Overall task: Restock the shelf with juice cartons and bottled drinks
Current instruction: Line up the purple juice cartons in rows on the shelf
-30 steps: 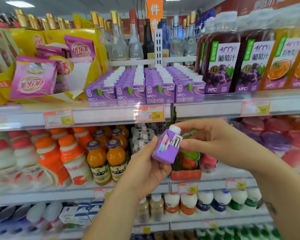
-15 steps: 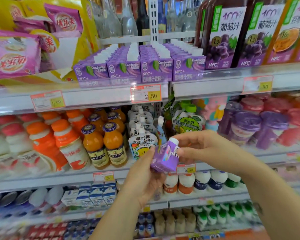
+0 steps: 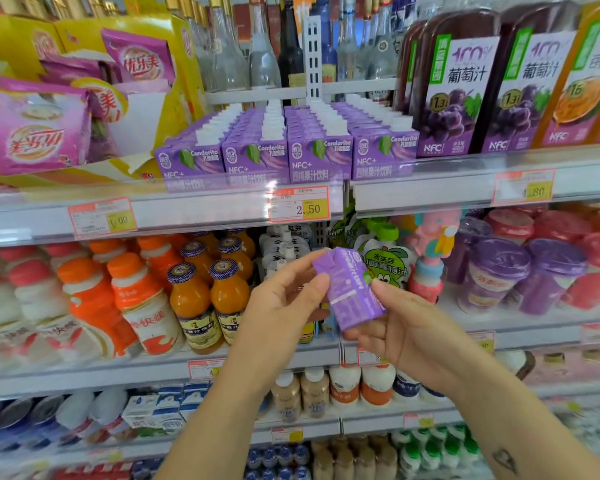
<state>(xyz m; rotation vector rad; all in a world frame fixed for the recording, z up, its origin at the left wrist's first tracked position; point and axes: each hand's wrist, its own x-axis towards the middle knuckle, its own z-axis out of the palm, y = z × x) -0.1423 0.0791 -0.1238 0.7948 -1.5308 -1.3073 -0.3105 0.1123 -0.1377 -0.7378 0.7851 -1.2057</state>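
Nearest, the right hand (image 3: 406, 336) gripped the purple juice carton (image 3: 352, 292) from below, thumb on its right edge — the left hand (image 3: 281, 306) pinched its upper left corner. Both held it tilted in free air before the middle shelf (image 3: 84, 372), apart from the orange bottles (image 3: 191, 299). Farther up, matching cartons (image 3: 284, 157) filled four rows, side by side, right to the top shelf's front lip (image 3: 187, 206).

One held carton (image 3: 352, 292) — four shelved carton rows (image 3: 286, 147).
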